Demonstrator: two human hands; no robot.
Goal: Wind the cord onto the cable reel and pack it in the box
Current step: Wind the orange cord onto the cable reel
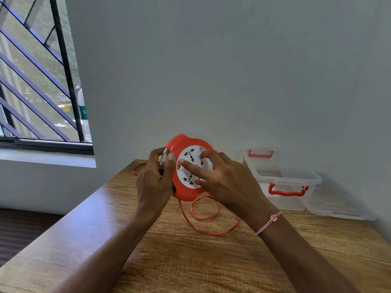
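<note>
Orange cable reel (pixel 188 144) held upright over wooden table (pixel 190 263), socket face toward camera. Left hand (pixel 153 182) grips rim at 9 o'clock, fingers curled round. Right hand (pixel 229 183): fingers spread, touching white face, clasping nothing. Loose cord (pixel 203 218) loops on table at 6 o'clock. Clear box (pixel 287 179), red handles, at 3 o'clock.

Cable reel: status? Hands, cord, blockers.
Left hand grips cable reel edge; right hand fingers on its white face. Cord loops loose on table. Box at right, unobstructed.
</note>
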